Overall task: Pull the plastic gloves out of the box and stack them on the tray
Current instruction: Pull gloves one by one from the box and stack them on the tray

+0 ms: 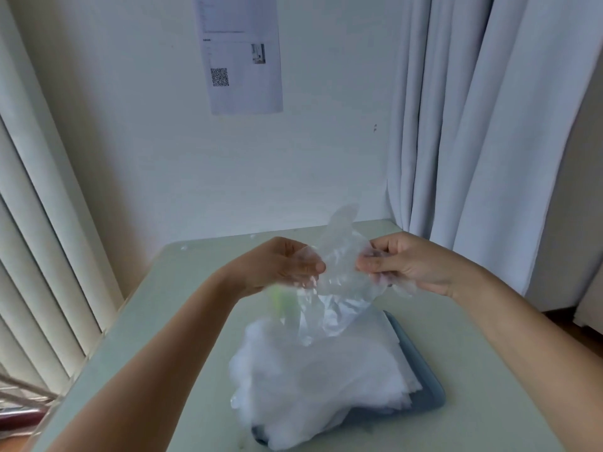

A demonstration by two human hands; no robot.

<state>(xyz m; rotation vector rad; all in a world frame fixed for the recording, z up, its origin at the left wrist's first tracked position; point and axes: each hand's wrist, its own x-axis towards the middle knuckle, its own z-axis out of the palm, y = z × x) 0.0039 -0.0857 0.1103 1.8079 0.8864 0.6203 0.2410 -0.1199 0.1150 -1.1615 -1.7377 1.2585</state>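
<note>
Holding one clear glove (pixel 339 275) taut between them, the left hand (pixel 284 265) and the right hand (pixel 411 265) each pinched a side edge, thumb pressed against curled fingers, neither hand spread wide. The glove hung in the air: one of its plastic fingers poked up above the person's fingertips, and the rest sagged below them. Directly beneath the fingers lay the pile of gloves (pixel 319 370), heaped on the grey tray (pixel 427 398) and spilling over the tray edge on the left hand's side, so that only the rim under the right hand showed. A pale green shape (pixel 277 298) sat blurred just below the left fingers. Whether it was the box could not be told.

The step in hand looked like spreading a freshly pulled glove flat before adding it to the stack. The next move probably called for lowering both pinches together and keeping the film stretched until it touched the pile, then letting go evenly—thin plastic like this would likely cling or crumple if one side dropped first.
</note>
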